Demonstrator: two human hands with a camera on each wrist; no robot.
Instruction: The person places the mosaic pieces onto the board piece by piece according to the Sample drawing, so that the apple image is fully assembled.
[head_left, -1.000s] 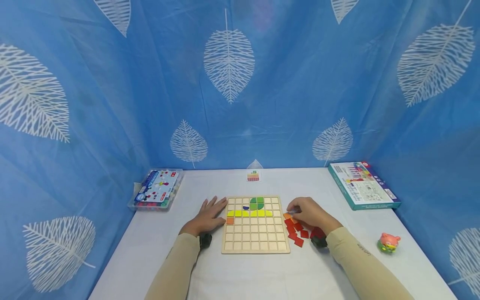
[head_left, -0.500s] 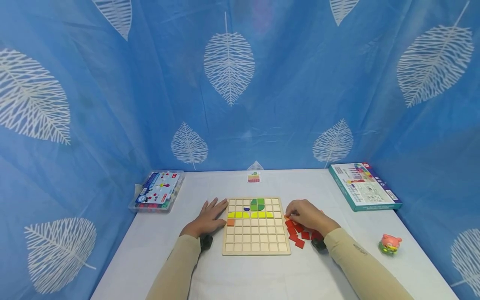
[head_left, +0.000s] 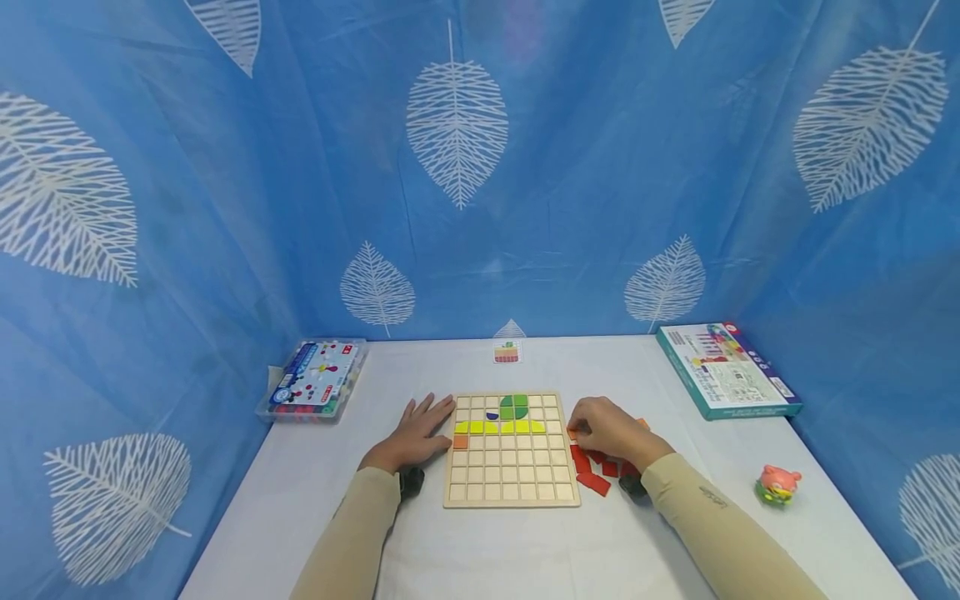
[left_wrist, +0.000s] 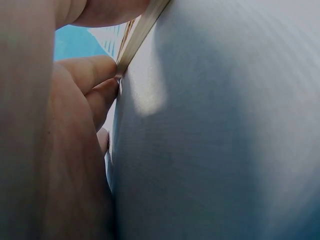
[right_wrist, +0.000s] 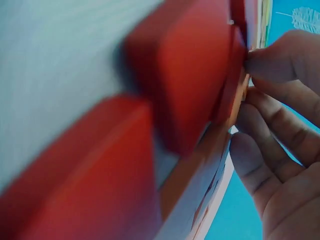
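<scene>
i see my left hand (head_left: pixel 415 436) lying flat on the white table (head_left: pixel 510 550), fingers spread and straight, its fingertips touching the left edge of the wooden grid board (head_left: pixel 512 479). the board sits between my two hands. my right hand (head_left: pixel 609 432) rests just beside the board's right edge, fingers curled over the pile of red square tiles (head_left: pixel 594 482) and pinching an orange tile (head_left: pixel 573 433) at the top of that pile, close against the board's rim. in the right wrist view the fingertips (right_wrist: pixel 260 60) press on the orange tile's edge among the red ones. on the board, nearer my left hand, one orange tile (head_left: pixel 460 442) sits under a yellow row (head_left: pixel 498 427).
</scene>
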